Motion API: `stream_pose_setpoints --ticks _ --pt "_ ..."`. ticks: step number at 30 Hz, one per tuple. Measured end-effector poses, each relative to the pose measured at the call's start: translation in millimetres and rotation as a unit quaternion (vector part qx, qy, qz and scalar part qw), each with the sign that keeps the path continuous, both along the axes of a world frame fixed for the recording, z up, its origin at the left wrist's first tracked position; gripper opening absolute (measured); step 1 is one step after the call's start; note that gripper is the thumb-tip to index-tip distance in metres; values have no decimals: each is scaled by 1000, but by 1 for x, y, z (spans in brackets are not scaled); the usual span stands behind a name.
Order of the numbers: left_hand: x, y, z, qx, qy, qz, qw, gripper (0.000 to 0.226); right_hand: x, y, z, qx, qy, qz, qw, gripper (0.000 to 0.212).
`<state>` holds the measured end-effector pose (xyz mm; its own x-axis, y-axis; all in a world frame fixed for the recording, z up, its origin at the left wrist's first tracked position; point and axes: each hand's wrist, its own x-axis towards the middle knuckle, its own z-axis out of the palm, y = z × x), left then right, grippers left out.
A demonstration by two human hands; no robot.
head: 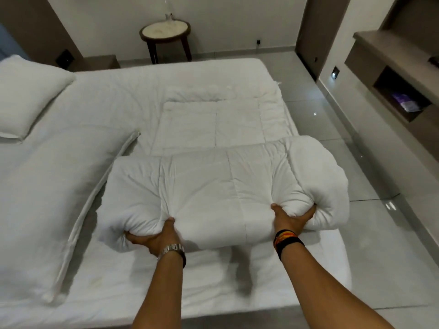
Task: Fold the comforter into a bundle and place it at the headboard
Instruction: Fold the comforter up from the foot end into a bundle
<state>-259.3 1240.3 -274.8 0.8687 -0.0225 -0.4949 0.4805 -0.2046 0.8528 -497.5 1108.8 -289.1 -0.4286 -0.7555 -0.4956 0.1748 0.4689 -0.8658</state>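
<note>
The white quilted comforter (213, 176) lies across the right half of the bed (114, 96). Its near part is folded into a thick puffy roll that is lifted slightly off the sheet. The far part still lies flat toward the bed's far edge. My left hand (154, 236), with a metal watch on the wrist, grips the roll's near edge at the left. My right hand (293, 218), with dark and orange bands on the wrist, grips the near edge at the right. The headboard (64, 57) is at the far left, mostly out of view.
A square pillow (26, 96) lies at the far left and a long pillow (54, 198) lies along the bed's left side. A round side table (165, 32) stands beyond the bed. Glossy floor tiles (356, 176) and a wall shelf unit (392, 74) are to the right.
</note>
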Motion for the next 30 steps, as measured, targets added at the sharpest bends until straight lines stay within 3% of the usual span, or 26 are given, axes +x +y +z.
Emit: stream_pose_setpoints --ticks 5,8,11,15,17,19,21,24,27,28,30 --pt "-56 119 36 38 43 -37 998 126 -56 123 35 41 33 24 998 124" --pt "-81 184 63 3 96 -16 995 111 -91 191 59 66 54 40 996 119" --pt "-98 214 100 47 67 -90 993 118 -111 227 77 92 68 38 993 118" --pt "-92 209 135 49 34 -139 988 135 -122 212 94 71 49 34 996 130" --pt "-79 189 143 -13 -23 -197 980 135 -118 180 108 37 23 67 997 139" --pt "-68 162 152 -90 -84 -288 949 119 -108 147 127 -48 -34 113 992 127" --pt "-58 129 157 -112 -160 -378 905 86 -96 124 140 -143 22 187 972 99" --pt "-45 75 135 -73 -224 -411 881 65 -87 100 110 -183 164 218 945 77" --pt "-39 40 64 52 -280 -315 905 70 -81 91 41 -90 206 206 952 82" --pt "-42 32 37 93 -254 -280 921 74 -76 83 21 -50 185 201 961 88" --pt "-48 24 6 122 -117 -225 960 88 -64 60 0 -2 130 205 970 100"
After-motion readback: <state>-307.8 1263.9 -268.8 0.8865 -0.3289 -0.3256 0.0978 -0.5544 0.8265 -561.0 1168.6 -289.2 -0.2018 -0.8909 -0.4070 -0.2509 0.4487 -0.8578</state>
